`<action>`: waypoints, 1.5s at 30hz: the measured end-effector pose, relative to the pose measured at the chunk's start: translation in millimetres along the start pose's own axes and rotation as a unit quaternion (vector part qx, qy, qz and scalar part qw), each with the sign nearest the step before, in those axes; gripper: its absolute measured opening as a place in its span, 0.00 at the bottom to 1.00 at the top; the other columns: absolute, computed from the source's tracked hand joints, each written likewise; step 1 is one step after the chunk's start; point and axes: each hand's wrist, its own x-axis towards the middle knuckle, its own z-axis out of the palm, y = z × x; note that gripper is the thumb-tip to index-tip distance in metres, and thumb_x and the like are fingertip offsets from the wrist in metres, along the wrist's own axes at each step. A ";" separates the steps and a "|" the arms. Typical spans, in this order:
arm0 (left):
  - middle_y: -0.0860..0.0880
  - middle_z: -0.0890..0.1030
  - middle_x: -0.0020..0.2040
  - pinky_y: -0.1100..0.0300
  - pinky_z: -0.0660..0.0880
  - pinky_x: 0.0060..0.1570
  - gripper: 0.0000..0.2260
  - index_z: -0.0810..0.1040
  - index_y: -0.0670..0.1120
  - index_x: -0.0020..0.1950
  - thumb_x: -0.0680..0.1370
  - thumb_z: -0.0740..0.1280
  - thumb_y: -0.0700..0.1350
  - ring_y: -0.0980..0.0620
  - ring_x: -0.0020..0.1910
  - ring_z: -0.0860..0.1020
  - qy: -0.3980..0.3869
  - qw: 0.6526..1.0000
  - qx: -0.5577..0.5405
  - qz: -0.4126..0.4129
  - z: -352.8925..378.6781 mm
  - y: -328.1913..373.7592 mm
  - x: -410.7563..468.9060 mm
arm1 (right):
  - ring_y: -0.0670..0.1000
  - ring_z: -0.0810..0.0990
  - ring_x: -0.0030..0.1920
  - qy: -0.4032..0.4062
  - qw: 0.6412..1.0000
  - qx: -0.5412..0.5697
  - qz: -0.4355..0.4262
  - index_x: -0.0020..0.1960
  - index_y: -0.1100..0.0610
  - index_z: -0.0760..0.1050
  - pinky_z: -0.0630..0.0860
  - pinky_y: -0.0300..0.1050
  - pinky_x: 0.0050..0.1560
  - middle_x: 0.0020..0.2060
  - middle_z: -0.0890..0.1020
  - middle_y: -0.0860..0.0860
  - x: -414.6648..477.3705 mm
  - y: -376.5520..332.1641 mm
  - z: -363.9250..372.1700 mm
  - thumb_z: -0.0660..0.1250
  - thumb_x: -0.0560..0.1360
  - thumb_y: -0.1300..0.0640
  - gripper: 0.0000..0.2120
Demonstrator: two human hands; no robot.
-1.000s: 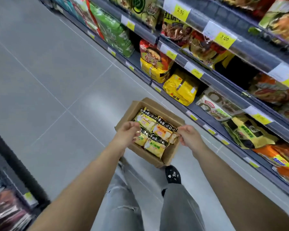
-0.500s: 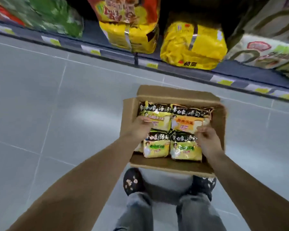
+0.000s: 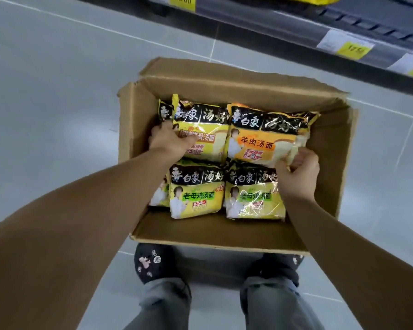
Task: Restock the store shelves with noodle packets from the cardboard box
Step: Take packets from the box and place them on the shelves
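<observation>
From the head camera, looking straight down, the cardboard box (image 3: 239, 236) sits open on the floor (image 3: 57, 91) just ahead of the person's shoes, with the lowest store shelf (image 3: 343, 36) running past its far side. Four noodle packets show on top, two by two, each with its long axis running from the box's near wall toward its far wall. The left hand (image 3: 168, 140) lies flat-to-curled on the far-left packet (image 3: 205, 129), fingers spread across its face and thumb down at the edge nearest the box's left wall; whether it has closed on that packet I cannot tell. The right hand (image 3: 297, 173) is pinched narrow on the near-right corner of the orange-labelled packet (image 3: 265, 136) in the far-right place, and that corner looks crumpled up off the one below. The two green-labelled packets (image 3: 196, 194) along the near wall lie untouched. What matters, I'd say, is that both held packets lie on the shelf side of the hands, so the lift goes up and away from the person, each hand already on its own side and neither needing to cross.
</observation>
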 end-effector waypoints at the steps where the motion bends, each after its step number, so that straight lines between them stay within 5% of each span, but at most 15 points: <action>1: 0.43 0.67 0.69 0.46 0.68 0.66 0.38 0.61 0.49 0.73 0.69 0.72 0.59 0.41 0.68 0.68 -0.005 1.000 0.003 0.006 -1.7 1.4 -2.4 | 0.55 0.72 0.60 -0.009 1.000 -0.002 -0.002 0.66 0.61 0.65 0.71 0.53 0.61 0.58 0.70 0.55 4.7 -2.5 -1.5 0.67 0.73 0.59 0.24; 8: 0.46 0.71 0.53 0.57 0.69 0.46 0.26 0.62 0.43 0.66 0.74 0.71 0.48 0.51 0.45 0.72 -0.004 0.997 -0.027 0.066 -6.5 9.9 -17.2 | 0.52 0.73 0.61 -0.058 0.997 0.022 0.053 0.73 0.58 0.53 0.70 0.45 0.61 0.60 0.73 0.52 41.3 -15.3 17.9 0.74 0.68 0.50 0.43; 12: 0.48 0.77 0.55 0.55 0.73 0.50 0.23 0.68 0.44 0.59 0.72 0.72 0.52 0.48 0.53 0.76 0.031 0.995 -0.005 0.091 4.5 8.0 -22.5 | 0.59 0.75 0.60 -0.062 0.993 -0.034 0.093 0.64 0.59 0.68 0.75 0.54 0.59 0.60 0.76 0.57 46.0 -13.2 26.5 0.74 0.66 0.44 0.33; 16: 0.45 0.78 0.56 0.50 0.76 0.54 0.24 0.73 0.46 0.60 0.68 0.73 0.54 0.45 0.54 0.78 0.057 0.994 -0.017 0.094 -9.8 20.8 -59.5 | 0.56 0.75 0.58 -0.041 0.996 -0.039 0.064 0.57 0.58 0.76 0.74 0.49 0.55 0.57 0.77 0.54 19.7 -21.2 -3.7 0.73 0.67 0.43 0.25; 19: 0.49 0.80 0.51 0.55 0.76 0.51 0.19 0.75 0.50 0.54 0.65 0.74 0.50 0.48 0.50 0.79 0.055 0.992 -0.056 0.095 -43.2 49.0 -110.5 | 0.50 0.76 0.47 -0.027 0.997 0.011 0.070 0.56 0.55 0.74 0.70 0.43 0.45 0.45 0.77 0.47 -19.2 -45.9 -57.5 0.73 0.68 0.50 0.20; 22: 0.51 0.80 0.44 0.58 0.75 0.46 0.16 0.73 0.49 0.50 0.66 0.75 0.46 0.49 0.46 0.79 0.023 0.991 -0.075 0.107 -85.1 82.9 -176.3 | 0.54 0.80 0.46 -0.008 0.993 0.056 0.104 0.53 0.52 0.74 0.77 0.48 0.46 0.43 0.80 0.47 -60.9 -78.4 -116.0 0.73 0.65 0.49 0.19; 25: 0.50 0.81 0.49 0.53 0.76 0.54 0.23 0.74 0.48 0.54 0.63 0.78 0.47 0.48 0.49 0.80 -0.008 0.984 -0.121 0.134 -131.2 111.0 -253.1 | 0.54 0.78 0.44 0.011 0.990 0.096 0.103 0.56 0.54 0.73 0.75 0.45 0.44 0.43 0.78 0.49 -108.3 -123.7 -183.2 0.74 0.67 0.50 0.20; 28: 0.48 0.81 0.52 0.58 0.76 0.46 0.21 0.76 0.49 0.53 0.63 0.79 0.49 0.49 0.48 0.79 -0.010 0.972 -0.152 0.178 -183.4 136.3 -335.0 | 0.53 0.77 0.40 0.036 0.982 0.166 0.088 0.55 0.52 0.71 0.74 0.45 0.44 0.40 0.77 0.47 -161.7 -171.2 -248.8 0.74 0.68 0.53 0.18; 30: 0.47 0.79 0.58 0.58 0.75 0.48 0.28 0.75 0.46 0.60 0.64 0.78 0.53 0.47 0.56 0.78 -0.027 0.960 -0.177 0.214 -219.0 150.8 -392.3 | 0.50 0.77 0.37 0.064 0.970 0.224 0.074 0.51 0.52 0.72 0.76 0.48 0.43 0.37 0.78 0.45 -199.9 -199.6 -289.4 0.74 0.68 0.56 0.15; 32: 0.46 0.71 0.70 0.51 0.72 0.61 0.44 0.66 0.43 0.71 0.62 0.77 0.60 0.45 0.67 0.72 -0.045 0.942 -0.199 0.265 -253.9 164.1 -445.8 | 0.51 0.79 0.36 0.104 0.957 0.266 0.048 0.50 0.54 0.76 0.79 0.51 0.39 0.38 0.81 0.49 -237.9 -227.6 -328.9 0.75 0.66 0.56 0.15; 35: 0.47 0.62 0.75 0.52 0.67 0.62 0.43 0.58 0.44 0.76 0.68 0.75 0.56 0.45 0.72 0.65 -0.053 0.916 -0.199 0.346 -302.4 185.7 -517.7 | 0.56 0.80 0.40 0.172 0.940 0.295 0.007 0.51 0.57 0.77 0.79 0.52 0.40 0.40 0.81 0.52 -292.4 -262.8 -388.6 0.76 0.66 0.52 0.17; 38: 0.49 0.70 0.71 0.51 0.71 0.59 0.42 0.65 0.47 0.72 0.63 0.77 0.59 0.46 0.66 0.71 -0.062 0.890 -0.199 0.405 -345.8 205.0 -586.5 | 0.57 0.79 0.42 0.220 0.924 0.312 -0.029 0.49 0.59 0.77 0.74 0.48 0.39 0.41 0.80 0.55 -342.2 -290.7 -446.8 0.75 0.67 0.49 0.18; 40: 0.53 0.75 0.63 0.52 0.70 0.52 0.33 0.70 0.45 0.63 0.65 0.76 0.58 0.51 0.57 0.75 -0.067 0.871 -0.203 0.442 -368.7 217.3 -628.8 | 0.58 0.79 0.42 0.247 0.915 0.315 -0.052 0.48 0.60 0.77 0.73 0.47 0.39 0.41 0.81 0.56 -368.1 -302.2 -482.4 0.75 0.67 0.49 0.17; 43: 0.58 0.74 0.50 0.56 0.67 0.49 0.21 0.67 0.48 0.57 0.71 0.74 0.51 0.55 0.45 0.73 -0.073 0.845 -0.197 0.492 -389.9 236.6 -681.9 | 0.57 0.79 0.51 0.270 0.902 0.326 -0.081 0.60 0.60 0.74 0.76 0.48 0.46 0.52 0.80 0.55 -397.2 -317.7 -535.4 0.76 0.67 0.46 0.28; 45: 0.55 0.75 0.60 0.56 0.68 0.51 0.27 0.68 0.47 0.65 0.71 0.74 0.52 0.52 0.52 0.73 -0.064 0.826 -0.185 0.528 -399.1 247.8 -712.0 | 0.57 0.77 0.58 0.286 0.901 0.318 -0.079 0.67 0.58 0.69 0.75 0.53 0.57 0.58 0.77 0.52 -413.3 -326.5 -569.6 0.75 0.66 0.43 0.35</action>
